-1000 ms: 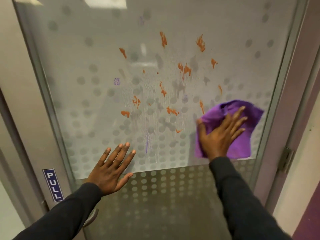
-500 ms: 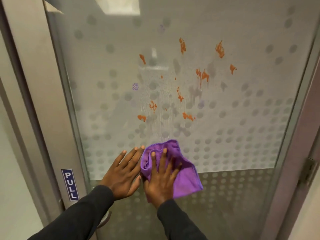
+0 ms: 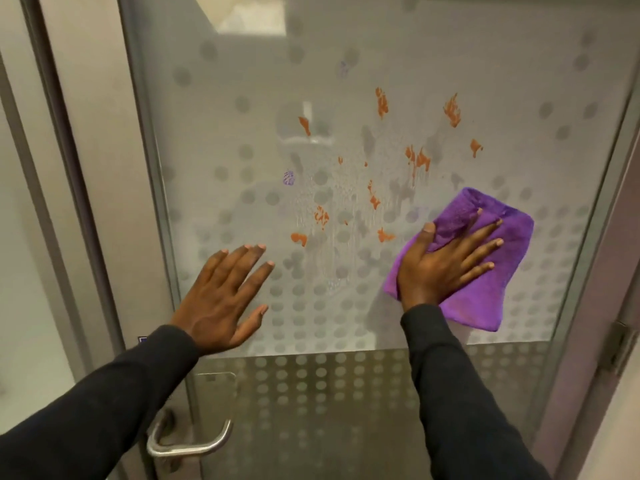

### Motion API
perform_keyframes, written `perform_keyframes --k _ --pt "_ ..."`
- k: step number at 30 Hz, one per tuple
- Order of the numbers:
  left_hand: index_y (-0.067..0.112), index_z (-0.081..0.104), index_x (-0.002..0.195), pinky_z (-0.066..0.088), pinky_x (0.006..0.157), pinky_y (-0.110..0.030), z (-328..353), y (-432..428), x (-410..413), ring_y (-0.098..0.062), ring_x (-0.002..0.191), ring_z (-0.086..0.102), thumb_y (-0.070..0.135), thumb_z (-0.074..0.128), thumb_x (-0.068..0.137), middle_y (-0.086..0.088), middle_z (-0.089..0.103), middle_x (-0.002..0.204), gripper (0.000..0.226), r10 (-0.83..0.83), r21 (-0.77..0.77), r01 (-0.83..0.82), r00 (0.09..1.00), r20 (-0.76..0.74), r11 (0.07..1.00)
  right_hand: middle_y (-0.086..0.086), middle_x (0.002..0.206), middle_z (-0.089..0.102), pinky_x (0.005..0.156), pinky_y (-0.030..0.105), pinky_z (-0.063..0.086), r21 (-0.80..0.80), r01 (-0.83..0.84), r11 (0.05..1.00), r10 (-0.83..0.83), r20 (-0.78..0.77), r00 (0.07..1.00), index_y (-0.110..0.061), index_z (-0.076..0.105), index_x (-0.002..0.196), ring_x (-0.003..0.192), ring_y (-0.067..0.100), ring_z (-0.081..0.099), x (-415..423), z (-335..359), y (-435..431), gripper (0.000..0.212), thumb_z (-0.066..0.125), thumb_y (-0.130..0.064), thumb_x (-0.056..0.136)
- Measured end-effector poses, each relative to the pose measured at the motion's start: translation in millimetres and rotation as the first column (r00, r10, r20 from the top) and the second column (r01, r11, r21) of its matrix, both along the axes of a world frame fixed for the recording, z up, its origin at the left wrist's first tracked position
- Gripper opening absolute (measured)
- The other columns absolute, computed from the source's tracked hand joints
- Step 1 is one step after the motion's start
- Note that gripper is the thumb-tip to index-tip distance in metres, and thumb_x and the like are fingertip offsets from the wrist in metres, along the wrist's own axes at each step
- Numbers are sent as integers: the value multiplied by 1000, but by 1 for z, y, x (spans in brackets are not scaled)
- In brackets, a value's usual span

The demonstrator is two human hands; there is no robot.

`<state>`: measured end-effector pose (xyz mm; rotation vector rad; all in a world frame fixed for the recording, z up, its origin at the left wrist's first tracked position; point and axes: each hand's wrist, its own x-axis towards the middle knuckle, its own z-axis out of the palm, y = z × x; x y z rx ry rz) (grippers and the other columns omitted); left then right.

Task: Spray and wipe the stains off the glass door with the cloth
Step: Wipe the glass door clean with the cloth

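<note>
One purple cloth [image 3: 485, 268] flattened under my right hand [image 3: 440, 261], fingers spread. Left hand [image 3: 225, 296] splayed bare on glass door [image 3: 485, 81]. About twelve orange stains [image 3: 419, 159], one handle [image 3: 190, 445].

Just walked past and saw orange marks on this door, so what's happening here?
A person is cleaning the frosted glass door. Their right hand presses a purple cloth flat on the pane, lower right of the orange stains. The left hand lies open on the glass. Most stains remain, with wet spray streaks among them.
</note>
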<state>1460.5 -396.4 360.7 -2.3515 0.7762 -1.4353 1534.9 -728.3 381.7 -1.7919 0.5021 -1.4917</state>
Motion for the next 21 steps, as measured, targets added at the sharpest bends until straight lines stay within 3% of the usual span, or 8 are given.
perform_keyframes --k 2,4,7,9,11,13,16,21 --pt "5 49 141 31 111 -54 20 6 2 -40 135 41 46 49 90 -24 45 147 64 -1 -19 2 999 47 1000 13 171 10 122 66 10 -22 3 1000 -3 0 1000 -20 -1 162 157 39 7 -4 0 29 81 34 -60 100" --pt "5 47 140 30 110 -55 43 13 6 -41 134 40 47 49 90 -25 43 146 65 3 -36 1 995 95 999 15 171 7 125 62 1 -220 -28 975 25 -19 1000 -20 -1 163 157 40 3 -9 -16 66 84 36 -59 99" --pt "5 44 142 29 110 -56 72 23 13 -42 135 38 50 48 91 -25 36 149 68 22 -30 -17 986 164 999 18 170 2 123 65 0 -568 -126 813 81 -103 991 -18 7 164 157 42 1 -18 -60 113 86 43 -53 93" --pt "7 42 144 26 113 -55 85 28 18 -42 137 36 54 44 92 -24 33 151 71 38 -1 -39 981 189 999 15 171 -2 122 67 6 -697 -160 699 90 -136 987 -21 7 164 157 41 -1 -18 -86 119 87 44 -55 93" --pt "7 41 146 23 115 -55 97 33 22 -41 139 34 57 40 93 -24 31 153 73 57 24 -64 978 203 998 8 172 -9 121 65 8 -749 -153 644 84 -129 988 -26 3 163 157 38 -7 -14 -93 105 88 43 -57 91" --pt "8 40 147 23 115 -55 108 38 26 -41 140 32 59 39 93 -23 30 155 75 68 30 -77 971 228 997 3 171 -12 120 65 13 -735 -128 665 64 -116 991 -29 2 163 157 37 -2 -10 -82 82 88 43 -56 90" --pt "8 39 148 22 116 -55 121 46 30 -41 140 31 60 39 93 -23 30 155 77 79 9 -84 963 259 996 9 171 -1 118 68 20 -589 -95 802 63 -74 995 -27 5 163 155 40 12 -8 -41 40 83 41 -50 92" --pt "6 39 148 20 116 -53 128 60 36 -42 140 32 63 35 93 -24 32 154 79 85 -52 -73 958 276 996 15 171 10 121 67 11 -284 -19 959 29 31 999 -21 14 163 157 38 9 -2 55 -32 74 35 -53 100"
